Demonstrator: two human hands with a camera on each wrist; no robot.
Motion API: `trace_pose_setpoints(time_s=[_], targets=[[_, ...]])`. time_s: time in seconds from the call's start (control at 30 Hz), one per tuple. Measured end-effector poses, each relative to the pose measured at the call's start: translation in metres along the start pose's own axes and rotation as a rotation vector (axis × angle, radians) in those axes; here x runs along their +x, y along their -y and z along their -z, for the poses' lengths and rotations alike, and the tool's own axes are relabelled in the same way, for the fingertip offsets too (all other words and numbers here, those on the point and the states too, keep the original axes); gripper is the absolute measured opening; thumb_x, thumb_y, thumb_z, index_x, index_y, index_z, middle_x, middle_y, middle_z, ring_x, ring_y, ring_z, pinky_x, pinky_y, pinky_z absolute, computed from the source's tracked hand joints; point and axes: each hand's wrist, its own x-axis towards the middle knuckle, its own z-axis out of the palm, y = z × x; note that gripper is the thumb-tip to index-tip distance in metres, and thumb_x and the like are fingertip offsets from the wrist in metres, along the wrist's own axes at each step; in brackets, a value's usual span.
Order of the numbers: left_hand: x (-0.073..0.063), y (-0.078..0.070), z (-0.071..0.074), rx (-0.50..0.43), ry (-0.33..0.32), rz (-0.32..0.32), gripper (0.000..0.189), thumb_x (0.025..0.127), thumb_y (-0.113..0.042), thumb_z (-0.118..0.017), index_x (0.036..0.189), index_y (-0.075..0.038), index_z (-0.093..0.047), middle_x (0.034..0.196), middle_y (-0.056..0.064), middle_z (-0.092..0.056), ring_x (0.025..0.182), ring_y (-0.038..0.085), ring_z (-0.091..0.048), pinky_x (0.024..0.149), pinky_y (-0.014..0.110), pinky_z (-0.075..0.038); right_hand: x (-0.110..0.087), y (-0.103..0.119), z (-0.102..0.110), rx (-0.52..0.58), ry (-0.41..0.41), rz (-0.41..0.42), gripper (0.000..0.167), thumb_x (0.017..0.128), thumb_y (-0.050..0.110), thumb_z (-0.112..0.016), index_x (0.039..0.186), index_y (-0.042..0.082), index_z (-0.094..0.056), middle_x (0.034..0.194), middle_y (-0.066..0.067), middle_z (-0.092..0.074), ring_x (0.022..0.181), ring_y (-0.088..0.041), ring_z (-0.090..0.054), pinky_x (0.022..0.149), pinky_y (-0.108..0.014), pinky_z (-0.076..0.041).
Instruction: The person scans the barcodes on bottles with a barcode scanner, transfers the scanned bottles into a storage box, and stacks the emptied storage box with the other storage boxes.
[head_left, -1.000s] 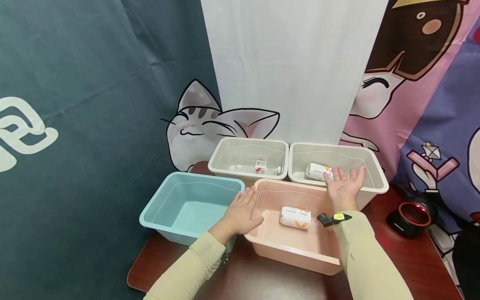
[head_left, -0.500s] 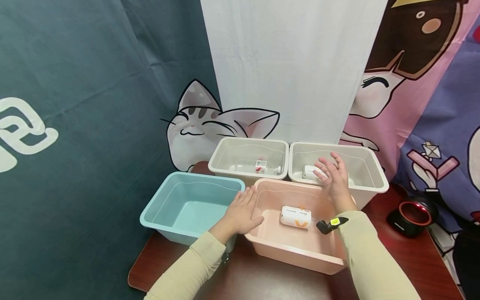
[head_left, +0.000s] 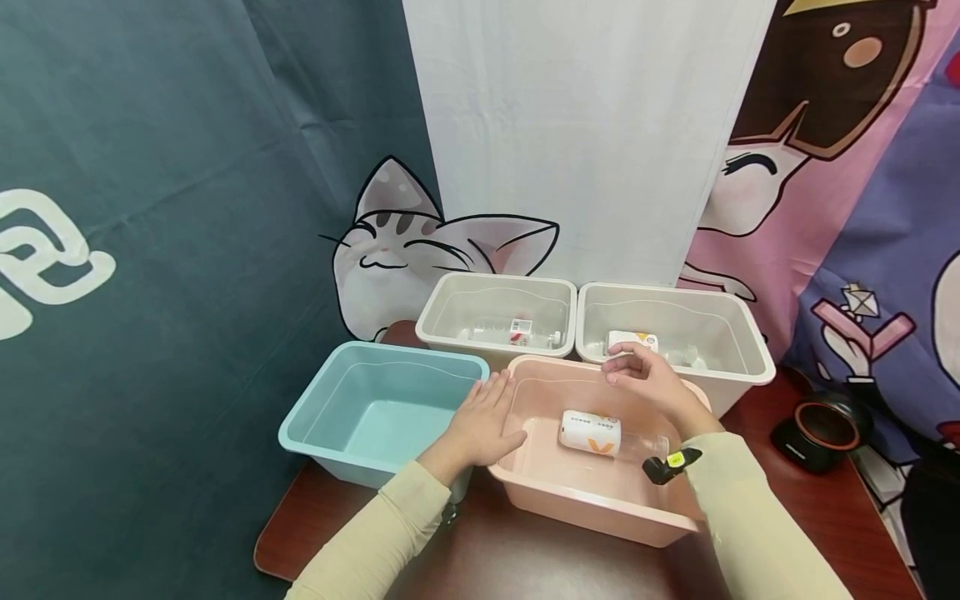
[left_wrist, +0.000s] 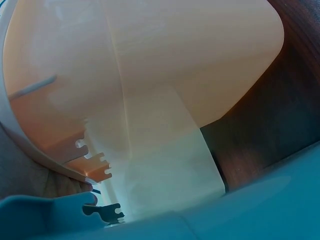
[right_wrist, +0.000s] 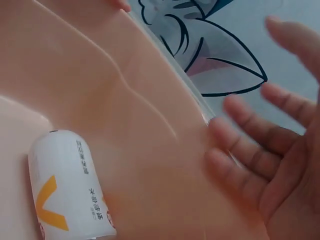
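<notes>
My left hand rests, fingers straight, on the adjoining rims of the blue bin and the peach bin. Over the peach bin's back rim hovers my right hand, palm down, fingers loosely bent and holding nothing. A clear plastic bottle with a white, orange-marked label lies in the peach bin. The right wrist view shows this bottle below the spread fingers. A similar bottle lies in the right white bin, partly hidden by my right hand.
The left white bin holds a clear bottle with a small red-and-white label. A black device with a round ring stands on the brown table at right. Printed curtains hang close behind the bins.
My right hand has turned from palm up to palm down and drawn left and back, off the right white bin. The bottle there has shifted slightly left. The device's red ring has dimmed.
</notes>
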Motion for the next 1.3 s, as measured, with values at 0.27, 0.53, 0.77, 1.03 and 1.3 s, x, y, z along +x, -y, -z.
trace_pose_setpoints(time_s=[0.27, 0.53, 0.77, 1.03, 1.3], targets=[[0.000, -0.001, -0.001, -0.011, 0.016, 0.012, 0.087, 0.097, -0.056, -0.042, 0.161, -0.001, -0.019, 0.169, 0.014, -0.010, 0.156, 0.029, -0.008, 0.125, 0.046, -0.008, -0.006, -0.002, -0.006, -0.372, 0.214, -0.108, 0.037, 0.087, 0.030, -0.081, 0.114, 0.008, -0.069, 0.107, -0.005, -0.071, 0.100, -0.022, -0.066, 0.090, -0.036, -0.054], [0.002, 0.000, -0.003, -0.003, 0.020, 0.004, 0.087, 0.098, -0.057, -0.041, 0.161, 0.000, -0.018, 0.169, 0.015, -0.010, 0.156, 0.031, -0.010, 0.125, 0.046, -0.008, -0.006, -0.010, -0.009, -0.473, 0.326, -0.118, 0.061, 0.082, 0.035, -0.084, 0.128, -0.001, -0.064, 0.118, -0.018, -0.070, 0.109, -0.033, -0.066, 0.095, -0.051, -0.052], [0.002, 0.001, -0.001, -0.003, 0.007, -0.002, 0.087, 0.098, -0.056, -0.042, 0.160, 0.000, -0.019, 0.169, 0.015, -0.012, 0.155, 0.032, -0.013, 0.125, 0.047, -0.010, -0.003, -0.021, -0.017, -0.567, 0.411, -0.144, 0.072, 0.077, 0.031, -0.087, 0.135, -0.002, -0.059, 0.135, -0.021, -0.061, 0.118, -0.036, -0.063, 0.101, -0.051, -0.049], [0.002, 0.002, -0.001, -0.002, 0.013, 0.004, 0.087, 0.098, -0.057, -0.041, 0.161, -0.001, -0.018, 0.169, 0.014, -0.009, 0.156, 0.031, -0.011, 0.125, 0.046, -0.008, -0.006, -0.030, -0.027, -0.588, 0.447, -0.229, 0.076, 0.072, 0.023, -0.090, 0.136, -0.002, -0.058, 0.121, -0.014, -0.068, 0.106, -0.028, -0.063, 0.098, -0.048, -0.048], [0.001, 0.003, -0.003, -0.015, -0.006, 0.003, 0.087, 0.097, -0.056, -0.042, 0.160, 0.000, -0.020, 0.169, 0.015, -0.011, 0.155, 0.032, -0.013, 0.125, 0.046, -0.010, -0.015, -0.039, -0.036, -0.696, 0.494, -0.401, 0.080, 0.069, 0.019, -0.092, 0.137, 0.002, -0.055, 0.118, -0.009, -0.064, 0.104, -0.023, -0.057, 0.099, -0.049, -0.046]])
